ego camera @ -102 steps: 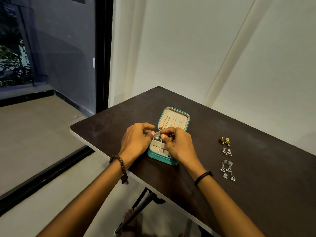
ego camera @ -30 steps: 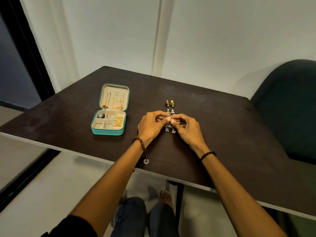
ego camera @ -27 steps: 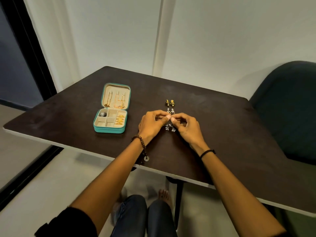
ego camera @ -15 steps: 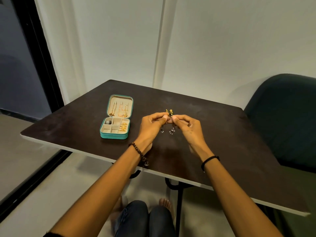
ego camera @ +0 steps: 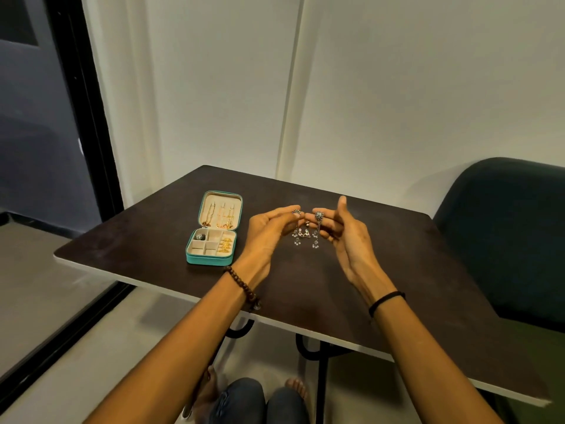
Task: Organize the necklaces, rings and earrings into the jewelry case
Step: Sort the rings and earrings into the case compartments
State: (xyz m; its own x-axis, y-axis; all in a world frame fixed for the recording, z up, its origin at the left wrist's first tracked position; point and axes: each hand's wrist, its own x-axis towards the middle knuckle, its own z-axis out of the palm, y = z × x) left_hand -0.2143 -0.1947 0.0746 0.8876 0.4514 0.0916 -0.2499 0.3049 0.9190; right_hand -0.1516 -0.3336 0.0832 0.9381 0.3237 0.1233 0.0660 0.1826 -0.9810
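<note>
- The left hand is raised above the tabletop, the palm turned to the right, the forearm coming up from the lower left of the view.
- Its fingers are closed in a pinch on the top of a silver drop earring, which hangs down freely from the fingertips.
- The right hand is raised at the same height, the palm turned to the left, the thumb pointing upward.
- Its fingers are closed on the top of a second silver drop earring, also hanging straight down.
- The two hands face each other, close but apart, with the two earrings between them.
- Behind the hanging earrings, a small triangular pair lies on the tabletop.
- The teal jewelry case stands open on the tabletop, to the left of the left hand. Gold chains hang in its lid, gold pieces lie in its right compartment, and a dark round piece in its far left one.
- A bead bracelet is on the left wrist, a black band on the right.
</note>
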